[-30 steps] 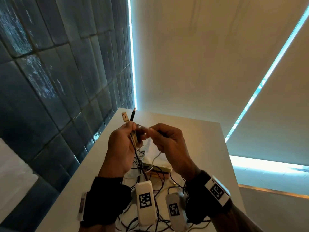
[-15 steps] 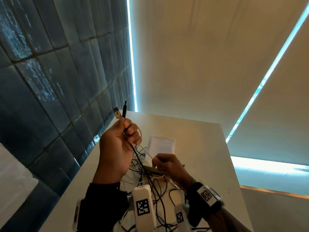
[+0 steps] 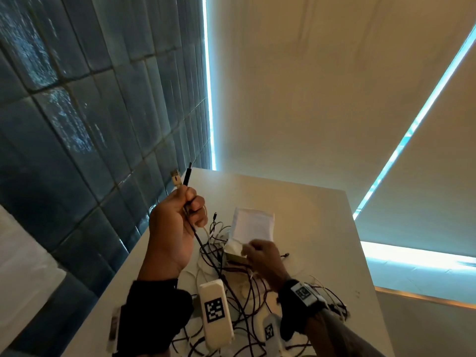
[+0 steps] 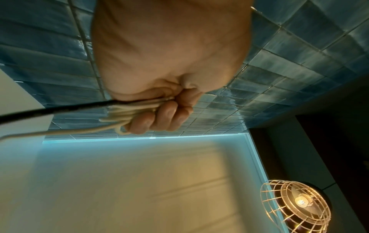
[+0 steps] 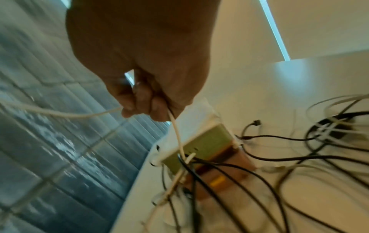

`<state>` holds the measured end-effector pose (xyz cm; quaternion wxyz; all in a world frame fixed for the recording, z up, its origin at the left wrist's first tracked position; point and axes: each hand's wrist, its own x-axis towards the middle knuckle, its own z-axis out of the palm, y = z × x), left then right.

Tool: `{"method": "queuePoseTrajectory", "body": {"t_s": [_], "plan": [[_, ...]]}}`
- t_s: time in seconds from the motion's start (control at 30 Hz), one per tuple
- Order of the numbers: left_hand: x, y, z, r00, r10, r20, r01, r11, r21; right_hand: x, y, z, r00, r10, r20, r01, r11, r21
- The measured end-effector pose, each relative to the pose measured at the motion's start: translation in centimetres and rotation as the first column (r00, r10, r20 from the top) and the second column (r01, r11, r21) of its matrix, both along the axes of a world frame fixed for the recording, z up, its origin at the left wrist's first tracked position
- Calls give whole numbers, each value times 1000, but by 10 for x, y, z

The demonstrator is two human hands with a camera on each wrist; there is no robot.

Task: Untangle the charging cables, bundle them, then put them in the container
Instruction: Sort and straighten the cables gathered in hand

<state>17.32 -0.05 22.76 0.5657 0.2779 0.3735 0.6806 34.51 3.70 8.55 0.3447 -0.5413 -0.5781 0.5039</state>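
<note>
My left hand is raised over the table and grips looped white cable together with a black cable; a white USB plug and a black plug stick up above the fist. My right hand is lower, over the pile, and pinches a white cable that runs down into the tangle of black and white cables. The small box container, with a white lid standing open, sits on the table just beyond the right hand.
The white table has its left edge along a blue tiled wall. More loose cables lie spread to the right of the box. A caged lamp hangs overhead.
My right hand has dropped from beside the left hand down to the pile by the box, drawing white cable with it. The left hand has stayed raised and drifted slightly left.
</note>
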Motion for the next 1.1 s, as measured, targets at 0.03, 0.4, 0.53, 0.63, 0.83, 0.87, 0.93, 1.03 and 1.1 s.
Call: {"method": "queuePoseTrajectory", "body": {"t_s": [0.03, 0.4, 0.53, 0.63, 0.83, 0.87, 0.93, 1.03, 1.1], "plan": [[0, 1, -3, 1000, 8, -18, -8, 1000, -22, -2, 5, 9, 997, -55, -49, 56, 998, 22], [16, 3, -4, 999, -3, -35, -1, 994, -109, -20, -18, 121, 879, 327, -348, -227, 927, 298], [12, 1, 4, 988, -86, 127, 87, 996, -2, -16, -21, 114, 860, 395, -323, -333, 914, 232], [12, 1, 7, 989, -47, 140, 36, 996, 80, -13, -17, 94, 868, 383, -316, -333, 921, 201], [8, 0, 1, 997, 3, 80, -13, 992, 122, -4, -10, 14, 951, 286, -113, -272, 954, 129], [7, -1, -1, 997, 10, 74, -19, 993, 121, -3, -11, 3, 958, 272, -84, -262, 958, 115], [6, -3, -2, 998, 21, 65, -29, 992, 121, -2, -12, -18, 971, 237, -37, -233, 968, 95], [4, -6, -2, 998, 33, 51, -39, 991, 130, 0, -16, -49, 981, 195, 9, -195, 977, 84], [3, -7, -2, 998, 36, 43, -41, 991, 124, 2, -18, -66, 982, 184, 44, -186, 981, 50]]}}
